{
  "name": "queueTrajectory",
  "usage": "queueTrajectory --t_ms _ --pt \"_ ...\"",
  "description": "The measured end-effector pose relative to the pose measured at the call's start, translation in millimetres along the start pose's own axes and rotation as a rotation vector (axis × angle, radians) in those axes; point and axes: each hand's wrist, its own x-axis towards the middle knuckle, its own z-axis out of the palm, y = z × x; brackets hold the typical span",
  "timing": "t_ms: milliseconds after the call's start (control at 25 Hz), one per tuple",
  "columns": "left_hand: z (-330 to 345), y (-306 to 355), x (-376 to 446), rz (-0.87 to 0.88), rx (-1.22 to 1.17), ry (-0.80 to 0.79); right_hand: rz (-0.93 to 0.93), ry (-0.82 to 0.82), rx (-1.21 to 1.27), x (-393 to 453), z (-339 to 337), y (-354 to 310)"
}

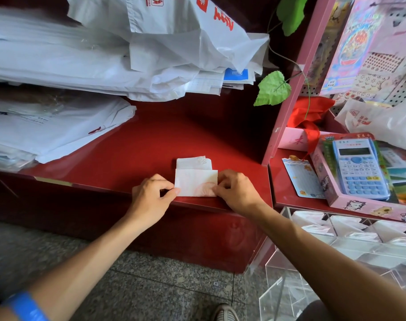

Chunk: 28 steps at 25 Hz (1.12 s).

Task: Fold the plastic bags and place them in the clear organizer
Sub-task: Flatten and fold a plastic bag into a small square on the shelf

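- Red worktop (151, 144), grey stone floor (151, 286) below you; pink shelving (297, 72) to your right.
- Stacked white bags (81, 56): red print, unreadable.
- Folded plastic bag (195, 181) at worktop's front edge; your left hand (148, 195) and right hand (236, 193) pinch its 2 sides.
- Clear organizer (336, 251) lower right.

Open red bench (151, 140) stretches bare behind and to both sides of the folded bag (195, 181), so there's room to slide away from the edge. Far left, stacked white bags (58, 126) spill over the bench and block that side. Behind, a heaped pile of bags (151, 54) overhangs. To the right, the pink shelf post (287, 100) walls things off, with a green leaf (272, 89) dangling beside it. Low right, the clear organizer (336, 239) stands open-topped, near the right forearm.
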Motion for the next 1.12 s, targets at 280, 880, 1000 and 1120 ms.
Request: queueTrajectory --t_ms 280,880,1000,1120 --pt "8 6 -2 -0.074 0.087 0.088 0.058 0.065 -0.048 1 6 -5" --pt "0 -1 -8 0.171 0.302 -0.13 -0.275 -0.102 -0.46 -7 9 -1" --pt "2 -6 -6 0.213 0.333 -0.232 -0.342 -0.174 -0.54 -9 4 -4" --pt "2 -11 -2 0.25 0.3 -0.219 -0.353 -0.166 -0.514 -9 4 -5"
